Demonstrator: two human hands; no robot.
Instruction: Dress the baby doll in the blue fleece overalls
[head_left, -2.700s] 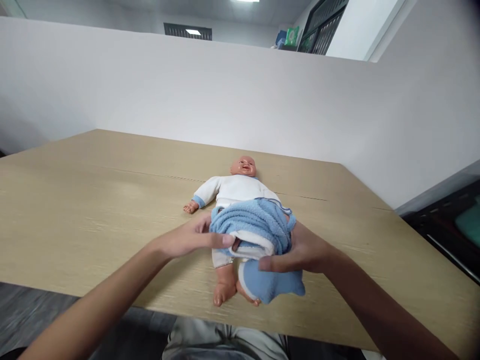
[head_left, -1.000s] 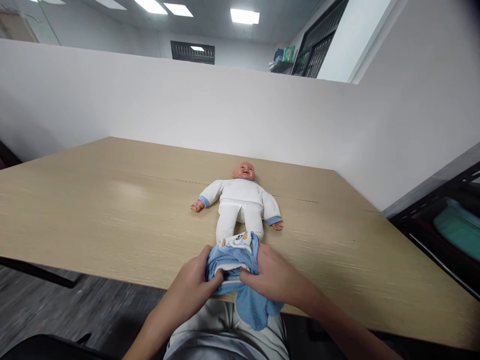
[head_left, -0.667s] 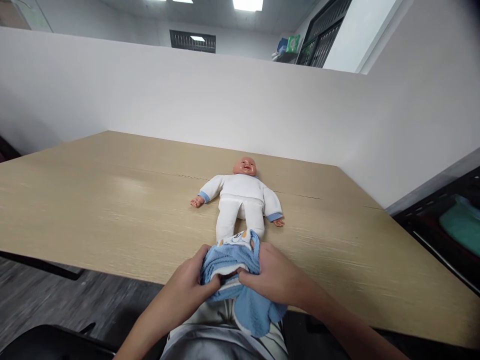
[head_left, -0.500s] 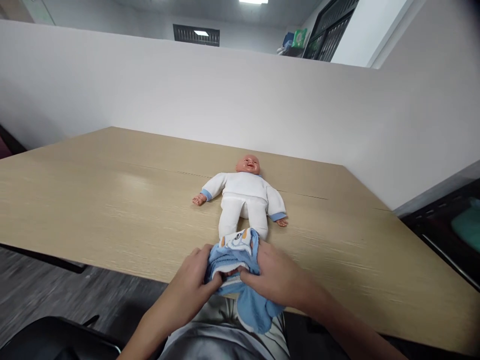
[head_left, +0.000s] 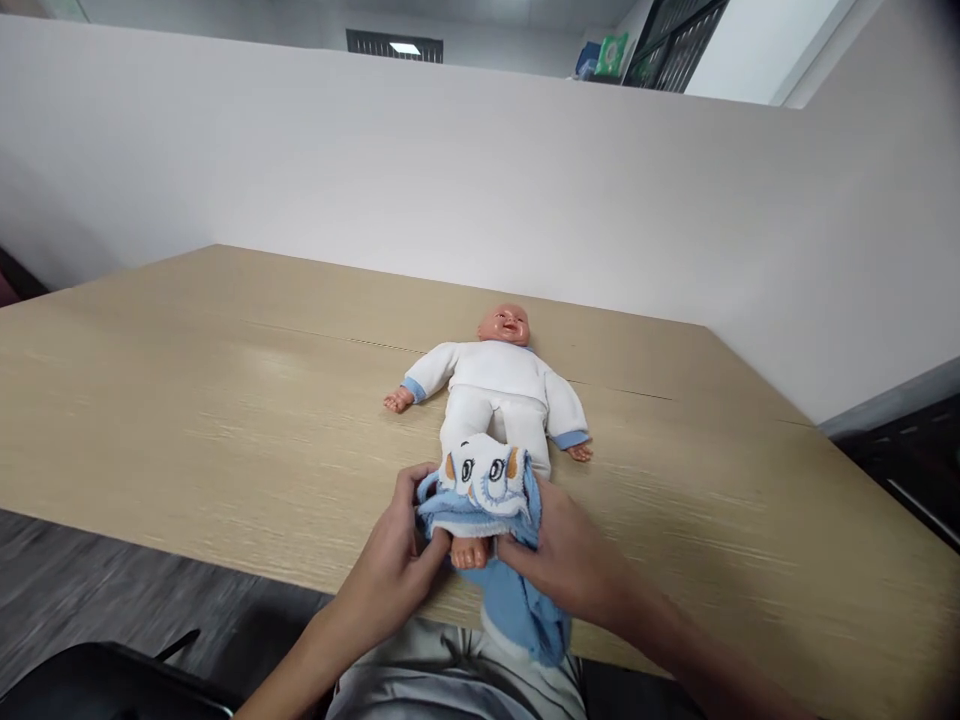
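A baby doll [head_left: 495,375] in a white top with blue cuffs lies on its back, head toward the wall. Around its lower legs is a blue and white terry garment [head_left: 480,500] with an animal face in front; I take it for doll trousers. My left hand [head_left: 401,545] grips the garment's left edge, thumb beside the doll's bare foot [head_left: 470,552]. On the other edge, my right hand [head_left: 559,550] pinches the cloth near the same opening. One blue leg of the garment hangs down over the table's front edge. The doll's other foot is hidden by the cloth.
The wooden table [head_left: 225,400] meets a white partition wall [head_left: 412,180] at the back. A black chair [head_left: 112,680] stands at the lower left, below the table's front edge. Dark furniture [head_left: 915,450] is beyond the table's right side.
The garment has been drawn up the doll's leg, so one foot now shows through its opening. The animal face has turned flat toward me. Both hands keep their hold.
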